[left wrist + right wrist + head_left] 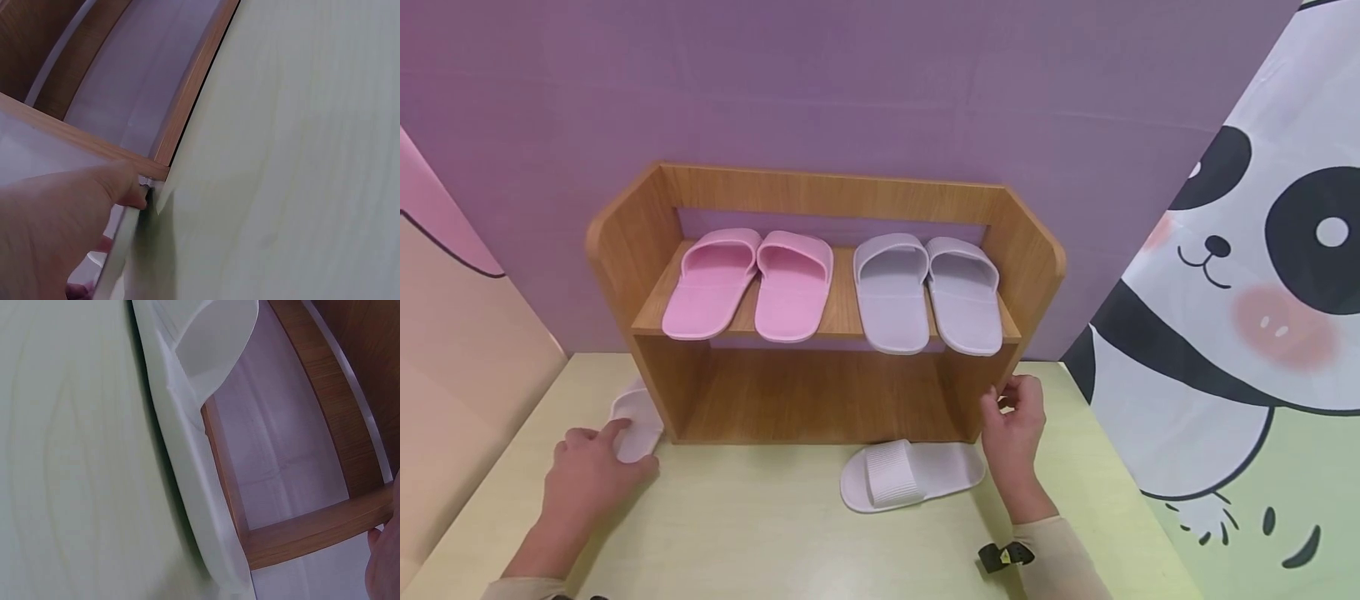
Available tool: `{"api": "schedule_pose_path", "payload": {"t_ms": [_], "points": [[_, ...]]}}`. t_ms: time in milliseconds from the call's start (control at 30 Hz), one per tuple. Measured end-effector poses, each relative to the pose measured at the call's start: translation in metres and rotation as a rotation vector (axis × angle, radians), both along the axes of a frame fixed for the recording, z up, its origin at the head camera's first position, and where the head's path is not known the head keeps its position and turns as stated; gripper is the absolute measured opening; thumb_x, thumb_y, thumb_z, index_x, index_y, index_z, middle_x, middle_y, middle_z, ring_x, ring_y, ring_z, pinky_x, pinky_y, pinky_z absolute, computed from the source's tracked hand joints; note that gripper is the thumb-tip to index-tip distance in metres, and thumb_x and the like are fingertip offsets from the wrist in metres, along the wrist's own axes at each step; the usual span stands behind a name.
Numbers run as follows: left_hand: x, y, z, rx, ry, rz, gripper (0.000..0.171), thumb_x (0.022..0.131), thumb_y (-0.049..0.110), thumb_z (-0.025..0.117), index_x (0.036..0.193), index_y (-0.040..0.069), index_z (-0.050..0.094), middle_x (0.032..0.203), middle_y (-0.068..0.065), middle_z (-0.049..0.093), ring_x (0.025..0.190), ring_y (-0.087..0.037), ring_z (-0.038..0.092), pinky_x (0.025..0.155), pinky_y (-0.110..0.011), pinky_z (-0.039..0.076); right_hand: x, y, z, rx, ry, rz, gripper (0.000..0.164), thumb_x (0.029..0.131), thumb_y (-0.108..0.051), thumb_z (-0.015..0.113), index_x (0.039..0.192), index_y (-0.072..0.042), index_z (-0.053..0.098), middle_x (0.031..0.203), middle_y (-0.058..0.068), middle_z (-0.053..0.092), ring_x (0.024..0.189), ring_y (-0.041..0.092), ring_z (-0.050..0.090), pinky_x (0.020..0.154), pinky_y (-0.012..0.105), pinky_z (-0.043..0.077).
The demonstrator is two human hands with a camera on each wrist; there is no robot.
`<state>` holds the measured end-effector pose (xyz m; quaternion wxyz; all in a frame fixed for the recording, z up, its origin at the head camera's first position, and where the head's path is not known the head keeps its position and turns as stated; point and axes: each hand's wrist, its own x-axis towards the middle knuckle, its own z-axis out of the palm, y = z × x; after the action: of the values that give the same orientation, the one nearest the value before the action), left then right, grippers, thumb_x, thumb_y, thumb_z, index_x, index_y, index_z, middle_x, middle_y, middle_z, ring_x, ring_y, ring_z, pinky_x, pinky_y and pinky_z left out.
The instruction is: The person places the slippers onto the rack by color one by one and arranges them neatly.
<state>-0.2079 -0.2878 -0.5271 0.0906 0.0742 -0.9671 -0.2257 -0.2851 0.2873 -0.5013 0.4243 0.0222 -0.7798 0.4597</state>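
Observation:
My left hand pinches the edge of a pale slipper to the left of the wooden shoe rack. In the left wrist view the thumb lies on the near side of the slipper, close to the rack's front corner, with fingers on the far side. My right hand has bent fingers at the rack's right side panel, gripping its front edge. Another pale slipper, with a ribbed strap, lies sideways before the rack, just left of that hand.
On the upper shelf stand a pair of pink slippers and a pair of grey slippers, toes away from the strap's far side. The rack stands on a pale wood table against a purple backdrop. A panda-printed sheet hangs at the right.

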Motion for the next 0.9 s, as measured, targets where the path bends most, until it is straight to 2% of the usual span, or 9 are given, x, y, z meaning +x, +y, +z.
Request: {"api": "schedule_pose_path", "payload": {"t_ms": [167, 467, 700, 900], "points": [[0.001, -0.001, 0.0, 0.007, 0.082, 0.031, 0.074, 0.088, 0.041, 0.078, 0.147, 0.0, 0.06, 0.124, -0.04, 0.05, 0.11, -0.061, 0.05, 0.062, -0.063, 0.05, 0.001, 0.0, 0.001, -0.007, -0.011, 0.01, 0.012, 0.099, 0.007, 0.064, 0.109, 0.003, 0.059, 0.11, 0.015, 0.061, 0.096, 0.013, 0.06, 0.078, 0.031, 0.052], [-0.001, -0.007, 0.002, 0.018, 0.157, 0.063, 0.073, 0.087, 0.04, 0.081, 0.145, 0.001, 0.062, 0.128, -0.043, 0.049, 0.113, -0.064, 0.049, 0.063, -0.068, 0.051, 0.001, 0.0, 0.002, 0.005, -0.016, -0.001, 0.012, 0.099, 0.006, 0.064, 0.109, 0.003, 0.058, 0.11, 0.016, 0.061, 0.096, 0.013, 0.06, 0.079, 0.027, 0.05], [-0.002, -0.008, 0.009, 0.038, 0.174, 0.085, 0.071, 0.088, 0.04, 0.08, 0.146, 0.002, 0.062, 0.132, -0.042, 0.046, 0.118, -0.064, 0.046, 0.068, -0.069, 0.05, 0.0, -0.001, 0.002, 0.005, -0.001, -0.003, 0.011, 0.098, 0.007, 0.063, 0.108, 0.004, 0.058, 0.108, 0.016, 0.061, 0.094, 0.012, 0.06, 0.078, 0.026, 0.05], [-0.005, -0.008, 0.018, 0.068, 0.276, 0.103, 0.07, 0.083, 0.035, 0.082, 0.143, 0.001, 0.065, 0.131, -0.041, 0.048, 0.121, -0.065, 0.045, 0.076, -0.073, 0.047, 0.0, -0.001, 0.001, 0.005, 0.003, -0.007, 0.011, 0.098, 0.007, 0.063, 0.108, 0.004, 0.058, 0.108, 0.016, 0.061, 0.094, 0.012, 0.06, 0.077, 0.023, 0.05]]}}
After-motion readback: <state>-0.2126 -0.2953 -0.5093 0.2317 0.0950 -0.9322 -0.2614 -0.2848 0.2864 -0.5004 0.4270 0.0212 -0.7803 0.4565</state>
